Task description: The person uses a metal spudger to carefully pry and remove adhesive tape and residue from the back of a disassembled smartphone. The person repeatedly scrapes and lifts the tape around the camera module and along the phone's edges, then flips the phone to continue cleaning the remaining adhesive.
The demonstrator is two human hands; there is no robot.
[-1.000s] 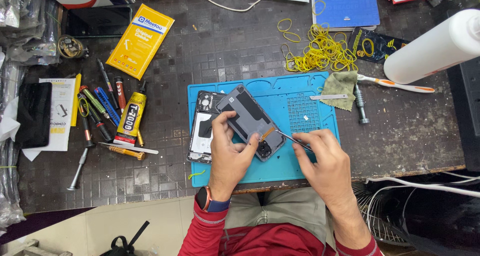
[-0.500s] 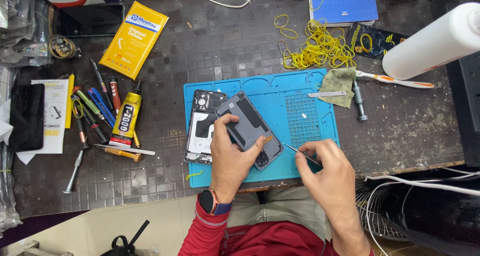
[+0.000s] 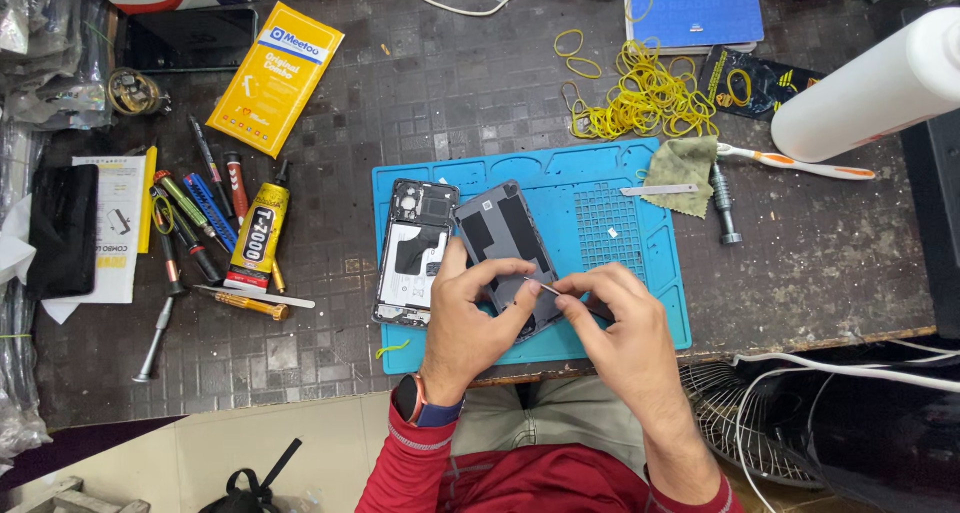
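Note:
A blue work mat (image 3: 610, 188) lies on the dark table. On it rests an opened phone body (image 3: 415, 248) with its insides showing. Beside it is a grey phone back cover (image 3: 500, 228), inner side up and tilted. My left hand (image 3: 470, 318) holds the cover's lower end between thumb and fingers. My right hand (image 3: 615, 318) pinches thin metal tweezers (image 3: 545, 287), whose tip touches the cover just by my left fingertips. A watch sits on my left wrist.
Left of the mat lie screwdrivers (image 3: 190, 223), a yellow glue tube (image 3: 258, 235) and a black phone (image 3: 62, 228). Yellow rubber bands (image 3: 645, 98), a green cloth (image 3: 685, 173), a toothbrush (image 3: 795, 161) and a white bottle (image 3: 865, 88) sit behind and right. Cables hang off the near right edge.
My right hand with the tweezers has moved left, from the mat's lower right in to the cover by my left fingertips. The cover has shifted slightly toward me.

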